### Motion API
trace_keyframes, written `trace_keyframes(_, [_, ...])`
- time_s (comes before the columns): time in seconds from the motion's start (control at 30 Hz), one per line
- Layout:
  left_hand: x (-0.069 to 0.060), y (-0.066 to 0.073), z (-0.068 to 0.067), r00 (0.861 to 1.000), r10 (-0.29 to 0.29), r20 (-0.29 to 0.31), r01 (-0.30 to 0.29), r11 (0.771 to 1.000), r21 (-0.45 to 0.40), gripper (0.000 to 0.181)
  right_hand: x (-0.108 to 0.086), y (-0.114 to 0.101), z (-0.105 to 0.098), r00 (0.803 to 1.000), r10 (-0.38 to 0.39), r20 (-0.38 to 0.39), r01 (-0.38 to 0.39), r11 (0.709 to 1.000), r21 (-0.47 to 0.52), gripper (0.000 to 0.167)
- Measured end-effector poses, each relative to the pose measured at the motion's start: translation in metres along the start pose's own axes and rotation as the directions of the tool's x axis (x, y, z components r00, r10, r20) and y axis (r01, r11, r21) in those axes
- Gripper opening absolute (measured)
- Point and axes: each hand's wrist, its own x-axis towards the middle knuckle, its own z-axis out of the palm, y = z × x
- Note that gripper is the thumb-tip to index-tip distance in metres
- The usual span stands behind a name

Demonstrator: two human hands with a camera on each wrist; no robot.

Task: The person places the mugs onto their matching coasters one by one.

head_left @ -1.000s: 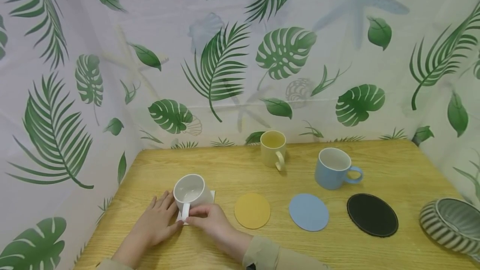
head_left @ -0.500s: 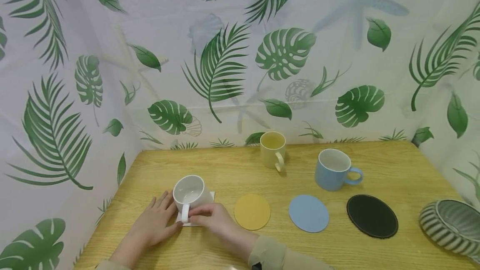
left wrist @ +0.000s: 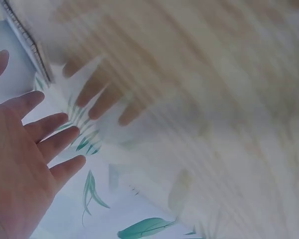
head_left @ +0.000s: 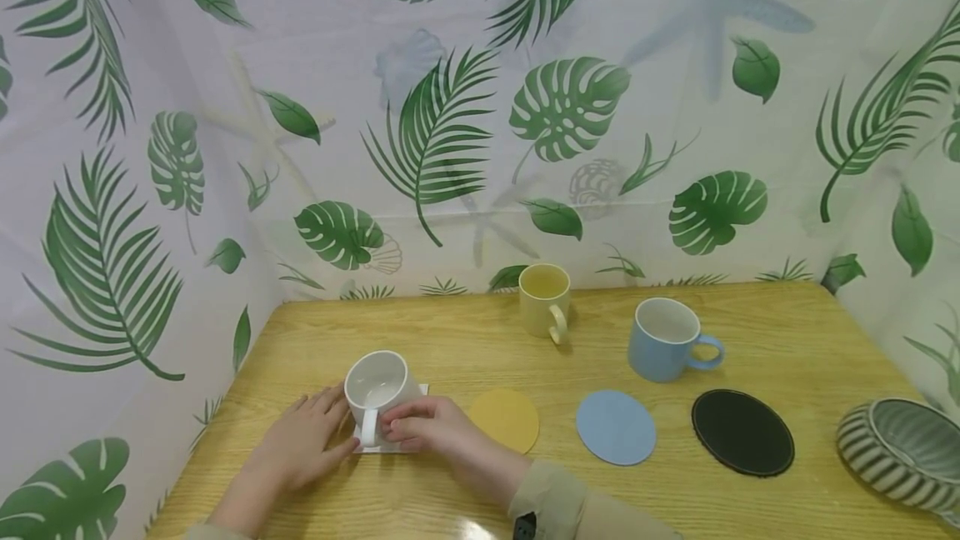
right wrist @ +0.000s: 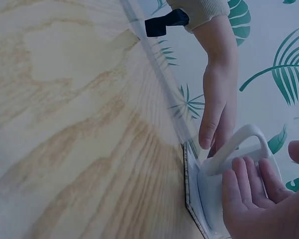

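Observation:
In the head view a white mug [head_left: 378, 380] stands upright on a white square coaster [head_left: 392, 447], its handle towards the near edge. My left hand [head_left: 298, 442] lies at the mug's left with spread fingers, thumb by the coaster's near corner. The left wrist view shows that hand [left wrist: 27, 154] with fingers extended. Beside the handle, my right hand [head_left: 442, 433] rests its fingers on the mug's right side. In the right wrist view its fingers lie nearly straight against the mug [right wrist: 209, 191], and the thumb of this hand [right wrist: 271, 204] stands apart.
Right of the hands lie a yellow round coaster [head_left: 512, 422], a blue one [head_left: 617, 427] and a black one [head_left: 742, 432]. Behind them stand a yellow mug [head_left: 540, 307] and a blue mug [head_left: 660, 344]. A striped grey bowl [head_left: 885, 452] sits at the far right.
My right hand has let go of the mug's handle and shifted slightly right, its fingers now on the mug's side. My left hand has barely moved; the mug stays in place.

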Motion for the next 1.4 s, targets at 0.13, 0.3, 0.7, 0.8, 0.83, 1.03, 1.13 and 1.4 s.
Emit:
trace_keyframes(0.13, [-0.001,0.003,-0.008,1.0,-0.013,0.006,0.013,1.0,0.005,0.072,0.0,-0.005,-0.005,1.0,0.018,0.019,-0.018,1.0,-0.022,0.036])
trace_keyframes(0.3, [-0.002,0.007,-0.016,0.999,-0.036,0.0,0.036,0.999,-0.007,0.072,-0.001,-0.009,-0.011,0.999,0.024,0.032,-0.022,0.998,-0.05,0.036])
trace_keyframes(0.7, [-0.004,0.008,-0.024,0.996,-0.016,-0.089,0.018,0.999,0.027,0.065,-0.002,-0.015,-0.025,0.999,0.018,0.028,-0.017,0.999,-0.047,0.037])
trace_keyframes(0.8, [-0.005,0.009,-0.028,0.994,-0.016,-0.109,0.019,0.999,0.027,0.066,-0.002,-0.019,-0.03,0.999,0.028,0.014,-0.028,0.999,-0.033,0.038])
trace_keyframes(0.83, [-0.005,0.009,-0.03,0.993,-0.015,-0.116,0.019,0.999,0.029,0.066,-0.002,-0.019,-0.032,0.999,0.031,0.008,-0.031,0.999,-0.032,0.038])
trace_keyframes(1.03, [-0.006,0.013,-0.037,0.986,0.002,-0.168,0.005,0.999,0.046,0.067,-0.001,-0.024,-0.045,1.0,0.022,-0.012,-0.023,0.999,-0.039,0.039])
trace_keyframes(1.13, [-0.005,0.012,-0.039,0.982,0.011,-0.186,-0.003,0.999,0.043,0.068,-0.001,-0.026,-0.052,1.0,0.008,-0.012,-0.009,0.999,-0.037,0.04])
trace_keyframes(1.4, [-0.003,0.015,-0.049,0.984,0.015,-0.18,-0.007,0.999,0.044,0.069,-0.002,-0.029,-0.068,1.0,-0.011,-0.023,0.01,0.999,-0.042,0.04])
